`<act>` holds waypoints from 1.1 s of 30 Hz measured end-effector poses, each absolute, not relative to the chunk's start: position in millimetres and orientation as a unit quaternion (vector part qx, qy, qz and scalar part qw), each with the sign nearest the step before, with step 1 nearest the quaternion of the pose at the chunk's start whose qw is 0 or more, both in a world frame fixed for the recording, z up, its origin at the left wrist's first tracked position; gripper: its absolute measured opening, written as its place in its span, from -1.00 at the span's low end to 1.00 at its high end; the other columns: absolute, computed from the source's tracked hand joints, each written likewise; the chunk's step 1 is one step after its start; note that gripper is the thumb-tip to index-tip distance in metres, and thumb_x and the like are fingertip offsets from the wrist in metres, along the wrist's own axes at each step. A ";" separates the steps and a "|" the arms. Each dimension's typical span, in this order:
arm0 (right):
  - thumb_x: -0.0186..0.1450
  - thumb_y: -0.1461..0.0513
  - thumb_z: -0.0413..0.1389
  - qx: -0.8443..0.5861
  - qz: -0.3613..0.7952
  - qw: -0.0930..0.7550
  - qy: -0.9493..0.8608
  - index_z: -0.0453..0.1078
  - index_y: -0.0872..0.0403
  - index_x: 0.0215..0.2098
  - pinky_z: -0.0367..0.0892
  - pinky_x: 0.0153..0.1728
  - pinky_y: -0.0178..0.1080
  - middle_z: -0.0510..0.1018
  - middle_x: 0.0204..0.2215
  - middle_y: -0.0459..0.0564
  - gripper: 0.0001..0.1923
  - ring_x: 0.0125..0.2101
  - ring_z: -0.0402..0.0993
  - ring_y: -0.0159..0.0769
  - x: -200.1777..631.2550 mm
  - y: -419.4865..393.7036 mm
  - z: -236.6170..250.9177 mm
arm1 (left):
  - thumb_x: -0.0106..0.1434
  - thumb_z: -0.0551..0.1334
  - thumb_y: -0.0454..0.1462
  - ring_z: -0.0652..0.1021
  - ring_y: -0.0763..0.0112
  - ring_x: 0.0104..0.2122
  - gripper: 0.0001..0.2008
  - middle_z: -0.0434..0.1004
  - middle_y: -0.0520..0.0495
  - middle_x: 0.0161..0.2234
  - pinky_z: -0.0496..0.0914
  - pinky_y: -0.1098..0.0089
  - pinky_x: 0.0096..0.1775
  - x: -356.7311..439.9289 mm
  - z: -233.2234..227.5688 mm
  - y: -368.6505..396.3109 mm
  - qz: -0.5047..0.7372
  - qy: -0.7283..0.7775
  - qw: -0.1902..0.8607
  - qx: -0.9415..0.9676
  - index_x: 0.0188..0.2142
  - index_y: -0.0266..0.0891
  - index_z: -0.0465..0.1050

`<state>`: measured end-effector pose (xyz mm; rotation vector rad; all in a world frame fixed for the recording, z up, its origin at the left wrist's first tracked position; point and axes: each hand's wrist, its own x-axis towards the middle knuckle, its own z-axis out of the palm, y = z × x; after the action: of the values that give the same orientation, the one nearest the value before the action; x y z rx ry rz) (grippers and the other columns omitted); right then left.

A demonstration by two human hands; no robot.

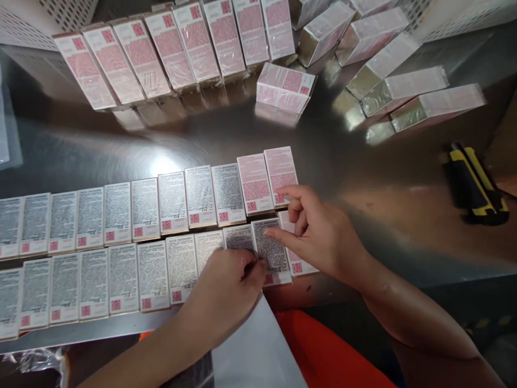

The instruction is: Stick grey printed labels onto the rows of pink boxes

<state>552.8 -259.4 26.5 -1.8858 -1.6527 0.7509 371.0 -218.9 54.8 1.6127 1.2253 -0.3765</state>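
Note:
Two rows of small flat boxes lie face up on a steel table (363, 178), most with grey printed labels, the last few pink. My left hand (226, 293) rests on the near row, its fingertips on a grey-labelled box (272, 250) near the row's right end. My right hand (317, 229) is over the right end of both rows. Its thumb touches that same grey box and its forefinger points at a pink box (280, 170) in the far row. Another pink box (299, 264) lies partly under the right hand.
A line of shrink-wrapped pink packs (161, 51) stands tilted at the back, with one loose pack (285, 86) in front and several more packs (404, 81) at the back right. A yellow and black utility knife (472, 183) lies at the right. White perforated crates (464, 16) stand behind.

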 end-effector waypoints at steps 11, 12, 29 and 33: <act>0.14 0.21 0.31 -0.647 0.314 0.225 -0.657 0.22 0.00 0.15 0.33 -0.36 -0.25 0.49 -0.29 -0.08 -0.35 -0.41 0.44 -0.30 560.0 -265.1 35.1 | 0.28 0.07 -0.08 0.28 0.50 -0.63 -0.59 0.28 0.08 -0.68 0.04 0.40 -0.53 371.3 55.2 -218.7 -0.177 0.520 0.522 0.653 -0.63 -0.21 0.32; 0.14 0.21 0.31 -0.646 0.318 0.225 -0.657 0.22 0.00 0.15 0.33 -0.36 -0.25 0.49 -0.28 -0.08 -0.35 -0.40 0.45 -0.30 560.2 -265.3 35.5 | 0.28 0.07 -0.06 0.28 0.50 -0.64 -0.58 0.28 0.08 -0.68 0.04 0.39 -0.53 371.0 55.2 -218.6 -0.181 0.520 0.521 0.652 -0.63 -0.21 0.33; 0.03 0.14 0.38 -0.663 0.336 0.219 -0.632 0.23 -0.03 0.14 0.16 -0.47 -0.31 0.48 -0.33 -0.15 -0.25 -0.48 0.40 -0.36 558.3 -262.1 35.0 | 0.29 0.09 -0.07 0.23 0.49 -0.64 -0.57 0.19 0.11 -0.72 0.03 0.40 -0.52 374.4 60.4 -230.9 -0.185 0.522 0.427 0.715 -0.66 -0.19 0.25; 0.02 0.12 0.40 -0.656 0.334 0.227 -0.638 0.21 -0.02 0.15 0.16 -0.47 -0.32 0.47 -0.30 -0.15 -0.21 -0.47 0.39 -0.39 558.0 -263.6 35.1 | 0.30 0.08 -0.04 0.21 0.50 -0.64 -0.55 0.18 0.12 -0.72 0.03 0.41 -0.52 367.6 64.1 -238.0 -0.173 0.510 0.407 0.738 -0.64 -0.20 0.24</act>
<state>558.0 -263.6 35.1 -1.8068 -1.7577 0.9190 367.6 -238.0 64.1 1.8611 1.2847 -0.4362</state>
